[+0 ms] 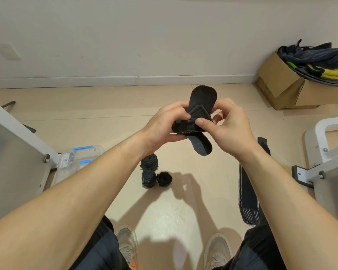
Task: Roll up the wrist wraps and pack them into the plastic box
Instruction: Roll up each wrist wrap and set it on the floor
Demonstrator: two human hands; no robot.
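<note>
A black wrist wrap (200,112) is held in the air at the centre of the head view, partly rolled, with one end sticking up and a grey end hanging down. My left hand (164,123) grips the roll from the left. My right hand (226,123) pinches it from the right, thumb pressed on the front. Three rolled black wraps (154,172) lie on the floor below my hands. An unrolled striped wrap (247,191) lies flat on the floor at the right. The clear plastic box (74,162) with blue latches stands on the floor at the left.
White metal frames stand at the left (18,152) and right (324,162). A cardboard box (287,86) full of dark and yellow gear sits by the wall at the back right. My feet in light sneakers (127,244) are at the bottom.
</note>
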